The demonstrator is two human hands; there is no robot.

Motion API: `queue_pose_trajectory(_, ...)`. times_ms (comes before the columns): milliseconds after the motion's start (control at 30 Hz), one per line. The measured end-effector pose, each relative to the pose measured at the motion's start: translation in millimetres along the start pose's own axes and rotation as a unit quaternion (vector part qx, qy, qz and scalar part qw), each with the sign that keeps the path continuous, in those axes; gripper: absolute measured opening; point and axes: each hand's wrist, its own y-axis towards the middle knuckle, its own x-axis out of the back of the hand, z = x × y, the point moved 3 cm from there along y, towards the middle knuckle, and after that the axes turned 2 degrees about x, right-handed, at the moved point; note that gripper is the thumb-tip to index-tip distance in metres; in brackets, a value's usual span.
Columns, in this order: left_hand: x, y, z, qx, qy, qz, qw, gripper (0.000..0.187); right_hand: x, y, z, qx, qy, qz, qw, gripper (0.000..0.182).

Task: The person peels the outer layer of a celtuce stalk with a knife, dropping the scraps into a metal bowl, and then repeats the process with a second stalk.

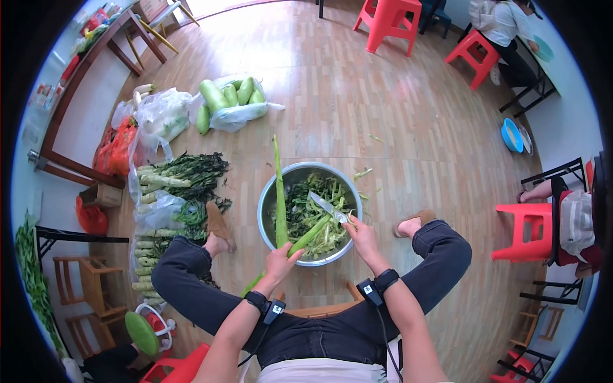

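Note:
My left hand (279, 263) is closed around a green stalk (311, 235) that slants over the bowl, its lower end showing below the hand. My right hand (363, 240) grips a knife (329, 205) by its handle, with the silver blade pointing up and left beside the stalk's upper end. Another long green stalk (280, 191), pointed at the tip, crosses the left side of the bowl close to my left fingers. Under both hands, the large metal bowl (262, 220) holds green leaves and pale peelings (325, 245).
Leafy stalks (169, 181) lie in piles at the left, near a bag of pale green gourds (236, 96). Red stools (527, 231) stand right and at the back. A person (511, 32) sits far right. A blue basin (511, 135) rests on the wooden floor.

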Motion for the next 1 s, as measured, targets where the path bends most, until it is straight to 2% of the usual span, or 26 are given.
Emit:
queue_pose_trajectory(67,-3,1,0,-0.011,-0.002,-0.003,1.0,0.039,6,-5,10,-0.04,-0.073,0.042,0.996,0.044)
queue_pose_trajectory(167,-3,0,3,-0.015,-0.015,-0.006,1.0,0.039,-1,-12,16,-0.003,-0.064,0.081,0.995,0.044)
queue_pose_trajectory(200,-3,0,2,-0.011,-0.004,-0.001,1.0,0.039,-5,-10,10,-0.003,-0.062,0.082,0.995,0.044)
queue_pose_trajectory(267,0,0,0,-0.007,0.008,0.004,1.0,0.039,-5,-3,-1,-0.035,-0.02,0.024,0.999,0.045)
queue_pose_trajectory(467,-3,0,1,-0.021,-0.006,0.001,1.0,0.039,3,-1,-4,-0.035,-0.076,0.03,0.996,0.042)
queue_pose_trajectory(600,-4,-1,6,0.002,-0.014,0.025,1.0,0.039,3,2,-18,-0.041,-0.083,0.03,0.995,0.041)
queue_pose_trajectory(667,-3,-1,8,0.003,-0.017,0.026,1.0,0.038,9,11,-40,-0.12,-0.013,0.016,0.993,0.045)
queue_pose_trajectory(733,0,0,10,0.018,-0.051,0.029,0.998,0.038,11,13,-46,-0.094,0.011,0.023,0.995,0.048)
queue_pose_trajectory(833,-2,3,11,0.009,-0.058,0.03,0.998,0.038,7,8,-34,-0.119,-0.015,0.048,0.992,0.048)
queue_pose_trajectory(900,-2,1,11,0.012,-0.057,0.032,0.998,0.038,-1,4,-24,-0.129,0.107,0.017,0.986,0.046)
queue_pose_trajectory(933,-3,0,10,0.009,-0.057,0.037,0.998,0.037,-5,1,-18,-0.13,0.108,0.017,0.986,0.046)
queue_pose_trajectory(1000,-11,3,17,0.018,-0.088,0.048,0.995,0.038,-6,-5,-8,-0.173,0.275,-0.024,0.945,0.04)
